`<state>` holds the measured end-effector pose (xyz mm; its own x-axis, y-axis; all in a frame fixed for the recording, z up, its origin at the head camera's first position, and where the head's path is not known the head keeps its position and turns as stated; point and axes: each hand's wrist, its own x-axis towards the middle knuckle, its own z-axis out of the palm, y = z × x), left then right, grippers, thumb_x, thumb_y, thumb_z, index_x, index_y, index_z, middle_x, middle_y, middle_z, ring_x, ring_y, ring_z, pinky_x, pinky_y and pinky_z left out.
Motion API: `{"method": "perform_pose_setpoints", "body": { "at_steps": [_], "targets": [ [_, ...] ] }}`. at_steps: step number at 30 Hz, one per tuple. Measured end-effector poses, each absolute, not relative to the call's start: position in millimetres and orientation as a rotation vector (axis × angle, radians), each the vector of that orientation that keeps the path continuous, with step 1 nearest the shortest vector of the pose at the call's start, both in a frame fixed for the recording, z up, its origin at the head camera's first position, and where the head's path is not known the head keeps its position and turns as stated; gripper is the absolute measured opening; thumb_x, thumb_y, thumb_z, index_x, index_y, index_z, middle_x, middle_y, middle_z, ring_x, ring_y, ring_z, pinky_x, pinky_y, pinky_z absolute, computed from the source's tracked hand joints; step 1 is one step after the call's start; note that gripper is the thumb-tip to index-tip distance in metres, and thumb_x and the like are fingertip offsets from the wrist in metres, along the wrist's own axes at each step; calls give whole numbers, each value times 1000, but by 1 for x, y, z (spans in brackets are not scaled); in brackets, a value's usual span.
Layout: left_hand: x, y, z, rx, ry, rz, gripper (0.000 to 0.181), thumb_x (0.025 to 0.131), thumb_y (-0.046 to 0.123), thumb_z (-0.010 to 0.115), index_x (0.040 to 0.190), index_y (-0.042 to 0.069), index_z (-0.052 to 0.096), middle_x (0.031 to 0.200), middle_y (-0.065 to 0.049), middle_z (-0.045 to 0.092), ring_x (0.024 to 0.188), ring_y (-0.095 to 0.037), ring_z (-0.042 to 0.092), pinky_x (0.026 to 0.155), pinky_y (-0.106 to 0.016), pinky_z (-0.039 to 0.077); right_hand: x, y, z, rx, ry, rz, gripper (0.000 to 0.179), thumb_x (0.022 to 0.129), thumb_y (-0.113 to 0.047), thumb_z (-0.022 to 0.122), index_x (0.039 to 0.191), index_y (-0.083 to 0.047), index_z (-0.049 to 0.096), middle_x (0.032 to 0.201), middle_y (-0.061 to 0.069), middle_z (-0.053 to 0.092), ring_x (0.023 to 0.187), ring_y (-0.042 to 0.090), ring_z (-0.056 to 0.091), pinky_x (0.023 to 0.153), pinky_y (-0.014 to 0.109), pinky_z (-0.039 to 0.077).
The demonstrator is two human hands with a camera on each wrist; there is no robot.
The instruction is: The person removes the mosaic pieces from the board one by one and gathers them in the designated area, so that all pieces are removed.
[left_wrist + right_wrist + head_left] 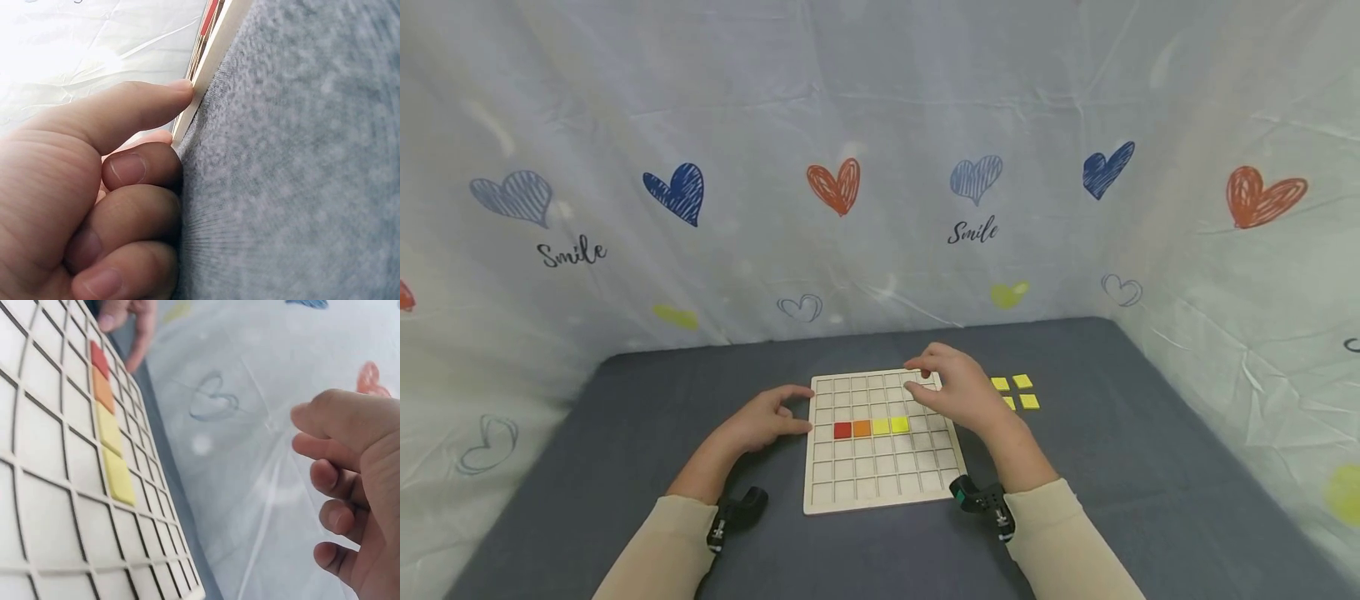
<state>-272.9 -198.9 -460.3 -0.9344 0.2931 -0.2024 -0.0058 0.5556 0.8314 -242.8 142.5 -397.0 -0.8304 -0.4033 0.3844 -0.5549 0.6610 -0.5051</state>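
Observation:
A pale wooden grid board (844, 493) lies on the dark cloth. In one row of its cells sit a red tile (842, 430), an orange tile (861, 428) and two yellow tiles (899, 425), side by side. My left hand (767, 421) touches the board's left edge with the tips of thumb and index finger; its other fingers curl under, as the left wrist view shows. Above the board's far right part hovers my right hand (958, 387), thumb and index finger apart, the rest loosely curled, with no tile visible in it.
Several loose yellow tiles (1029, 402) lie right of the board, partly behind the right hand. Black wrist cameras (981, 497) sit on both wrists. A white curtain (895, 100) with printed hearts hangs behind the dark table (1150, 467) and at its sides.

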Motion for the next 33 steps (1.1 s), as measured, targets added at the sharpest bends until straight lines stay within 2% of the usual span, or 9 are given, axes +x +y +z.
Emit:
{"method": "perform_pose_setpoints", "body": {
  "at_steps": [3, 8, 12, 16, 21, 26, 33],
  "targets": [
    [-273, -199, -460, 223, 2474, 1329, 64, 88, 16, 82, 146, 12, 55, 56, 2, 46, 41, -10, 28, 41, -29, 27, -241, 129, -400, 786, -2599, 969, 26, 94, -18, 77, 119, -11, 76, 96, 0, 59, 84, 21, 54, 71, 36, 45],
    [-273, -201, -459, 259, 2447, 1365, 64, 88, 12, 81, 146, 7, 53, 55, 1, 46, 41, -10, 29, 42, -28, 28, -238, 104, -408, 815, -2595, 985, 26, 94, -20, 77, 118, -11, 77, 94, 0, 60, 83, 20, 55, 69, 35, 45],
    [-272, -201, -460, 284, 2420, 1395, 65, 89, 9, 79, 147, 4, 52, 54, -1, 48, 40, -10, 31, 42, -28, 30, -233, 82, -416, 838, -2691, 846, 32, 96, -27, 74, 123, -12, 75, 100, 0, 60, 91, 19, 55, 76, 35, 47],
    [-273, -201, -461, 302, 2415, 1393, 65, 89, 11, 79, 147, 4, 52, 54, -1, 49, 40, -10, 32, 43, -28, 31, -228, 65, -425, 852, -2836, 608, 43, 95, -36, 74, 133, -15, 71, 112, -1, 55, 98, 18, 47, 84, 36, 42],
    [-275, -201, -461, 305, 2416, 1388, 64, 90, 12, 79, 147, 5, 52, 55, -1, 48, 41, -9, 32, 43, -28, 31, -227, 56, -435, 891, -2935, 429, 45, 97, -39, 70, 136, -16, 69, 115, 0, 50, 97, 18, 39, 83, 35, 36],
    [-275, -201, -459, 277, 2416, 1383, 64, 90, 12, 79, 148, 7, 52, 55, 0, 47, 41, -10, 31, 43, -28, 31, -229, 53, -443, 928, -2924, 394, 37, 100, -37, 67, 131, -17, 72, 112, -2, 51, 99, 17, 39, 82, 34, 35],
    [-274, -200, -460, 258, 2416, 1374, 64, 89, 13, 80, 147, 9, 53, 54, 2, 45, 41, -10, 28, 42, -28, 28, -229, 51, -450, 899, -2781, 458, 26, 94, -30, 76, 116, -17, 79, 108, -2, 58, 94, 17, 44, 80, 34, 38]
  ]
}}
